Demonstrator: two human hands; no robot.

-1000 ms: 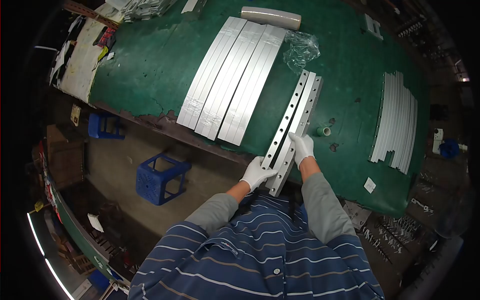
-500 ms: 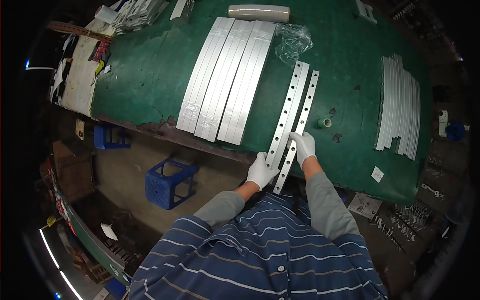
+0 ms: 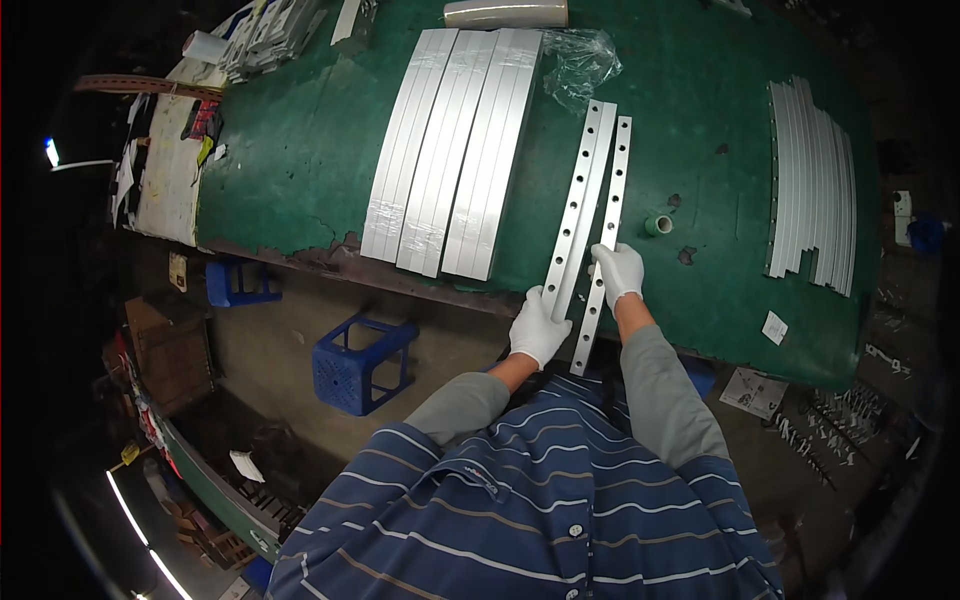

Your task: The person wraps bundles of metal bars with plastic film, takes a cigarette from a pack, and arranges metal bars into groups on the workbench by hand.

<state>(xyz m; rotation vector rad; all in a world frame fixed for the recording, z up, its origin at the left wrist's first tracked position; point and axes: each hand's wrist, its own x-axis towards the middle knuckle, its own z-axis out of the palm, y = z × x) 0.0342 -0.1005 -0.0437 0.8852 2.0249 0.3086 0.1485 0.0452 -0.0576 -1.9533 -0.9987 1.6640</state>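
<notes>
Two long silver metal bars with rows of holes lie side by side, running from the green table out past its near edge. My left hand (image 3: pixel 540 330), in a white glove, is closed around the near end of the left bar (image 3: pixel 584 200). On the right bar (image 3: pixel 618 180), my gloved right hand (image 3: pixel 621 272) grips a spot below its middle, thumb on the inner side. That bar's near end sticks out towards my shirt. A narrow gap separates the bars, wider near my hands. My fingertips under the bars are hidden.
Wrapped stacks of silver bars (image 3: pixel 455 150) lie to the left, crumpled clear film (image 3: pixel 583 65) and a film roll (image 3: pixel 507 13) behind. A green tape roll (image 3: pixel 658 225) and more bars (image 3: pixel 812 185) are to the right. A blue stool (image 3: pixel 345 375) stands below the table.
The view has shifted slightly. The near ends of the two bars are a little farther apart. Both hands keep their grip.
</notes>
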